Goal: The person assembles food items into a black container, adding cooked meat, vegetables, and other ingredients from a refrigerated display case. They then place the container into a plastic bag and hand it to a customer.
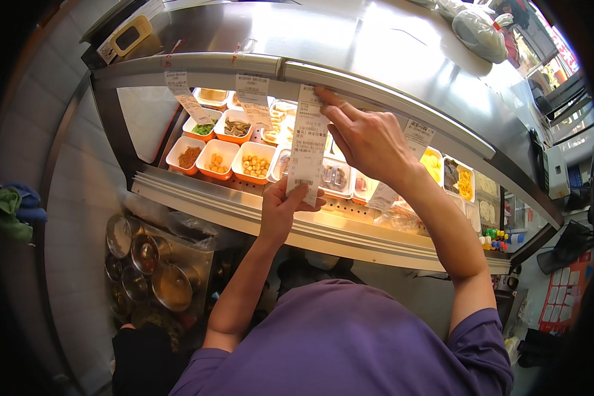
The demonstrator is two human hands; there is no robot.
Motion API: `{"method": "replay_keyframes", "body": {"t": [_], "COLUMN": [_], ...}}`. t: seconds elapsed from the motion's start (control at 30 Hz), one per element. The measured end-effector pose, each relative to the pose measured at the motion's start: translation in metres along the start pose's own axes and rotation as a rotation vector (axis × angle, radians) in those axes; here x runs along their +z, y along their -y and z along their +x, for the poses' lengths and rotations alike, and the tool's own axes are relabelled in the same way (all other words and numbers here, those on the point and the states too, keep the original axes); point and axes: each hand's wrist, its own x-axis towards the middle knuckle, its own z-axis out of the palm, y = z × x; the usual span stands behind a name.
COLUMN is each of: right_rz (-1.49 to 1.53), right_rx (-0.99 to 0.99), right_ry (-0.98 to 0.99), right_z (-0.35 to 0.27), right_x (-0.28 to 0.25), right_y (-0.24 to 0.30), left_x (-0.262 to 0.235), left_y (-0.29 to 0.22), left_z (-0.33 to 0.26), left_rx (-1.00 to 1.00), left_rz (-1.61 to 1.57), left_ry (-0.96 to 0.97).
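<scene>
A long white paper receipt [308, 142] hangs upright in front of a lit food case. My left hand [283, 210] is closed on its lower end, thumb in front and fingers behind. At the receipt's top, my right hand [374, 137] has its index finger on the paper against the metal rail [369, 79]; its other fingers are bent, and their tips are partly hidden. Similar receipts hang along the rail: one [187, 96] at far left, another [253, 99] beside it, and a third [418, 137] behind my right forearm.
Orange-and-white tubs of food [218, 158] fill the case below the rail. A steel counter top [303, 33] spans above, with a tied plastic bag [476, 32] at its far right. Metal pots [171, 285] stand low at left. Green and blue cloths [16, 214] hang at far left.
</scene>
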Motion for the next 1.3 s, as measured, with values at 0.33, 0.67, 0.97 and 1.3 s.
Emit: {"method": "replay_keyframes", "body": {"t": [0.33, 0.67, 0.97, 1.3], "right_rz": [0.15, 0.247, 0.334, 0.672], "right_rx": [-0.024, 0.109, 0.035, -0.169], "right_ry": [-0.215, -0.241, -0.159, 0.016], "right_z": [-0.005, -0.031, -0.08, -0.114], "right_x": [-0.003, -0.002, -0.016, 0.032], "right_y": [0.004, 0.01, 0.026, 0.053], "left_x": [-0.007, -0.01, -0.009, -0.029], "left_y": [0.0, 0.004, 0.018, 0.039], "left_z": [0.003, 0.005, 0.009, 0.008], "left_rx": [-0.004, -0.004, 0.009, 0.057], "left_rz": [-0.038, -0.046, -0.107, -0.171], "left_ry": [-0.009, -0.007, -0.03, -0.358]}}
